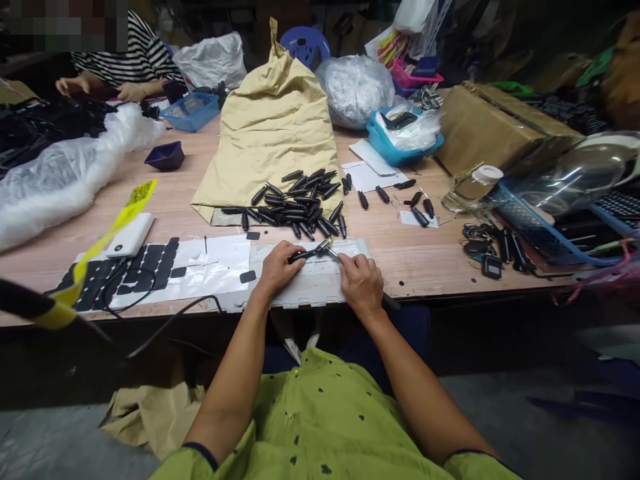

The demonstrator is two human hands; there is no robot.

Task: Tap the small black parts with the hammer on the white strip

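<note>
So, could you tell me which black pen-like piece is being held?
The black piece at the near edge of the table: the left hand grips it and a tool in the right hand meets its tip. The pile lies loose by the tan bag.

Right hand [361, 283] hides most of its tool [334, 255]; tip detail too small to tell; co-worker [125, 63] cut by top edge.

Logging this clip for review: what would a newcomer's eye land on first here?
The two hands at the near edge of the table: the left hand holds a black piece, the right hand a thin tool against it. Just behind lies a pile of black pieces before a tall beige cloth bag.
</note>
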